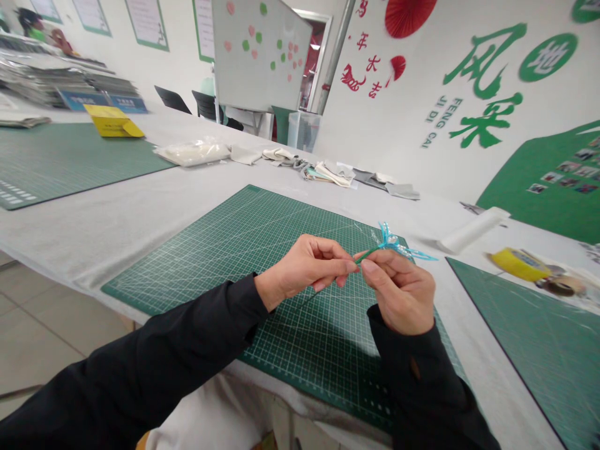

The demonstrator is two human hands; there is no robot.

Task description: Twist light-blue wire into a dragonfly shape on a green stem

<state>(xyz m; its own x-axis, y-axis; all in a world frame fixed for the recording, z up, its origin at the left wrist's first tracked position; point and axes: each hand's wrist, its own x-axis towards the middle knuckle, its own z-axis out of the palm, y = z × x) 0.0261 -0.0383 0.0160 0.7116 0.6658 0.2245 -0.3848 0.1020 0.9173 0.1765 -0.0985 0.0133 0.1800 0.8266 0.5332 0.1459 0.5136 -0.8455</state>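
Note:
Both my hands are raised over a green cutting mat (pixel 225 250) and meet at one thin stem. The stem (pixel 367 255) is green and carries a light-blue flower (pixel 391 240) with loop-like petals and clear, shiny bits. My left hand (pixel 316 262) pinches the stem between thumb and fingertips, and a dark thin end slants down below it. My right hand (pixel 403 287) has thumb and fingers closed on the stem just under the flower head. The flower points to the right, above the right knuckles. My curled fingers hide part of the stem.
More cutting mats lie at left (pixel 70 153) and right (pixel 539 344). A yellow box (pixel 112 122), a plastic bag (pixel 192 152), folded cloths (pixel 328 174), a white roll (pixel 473 230) and a yellow roll of tape (pixel 520 264) rest around the table. Stacked fabric (pixel 42 78) is at far left.

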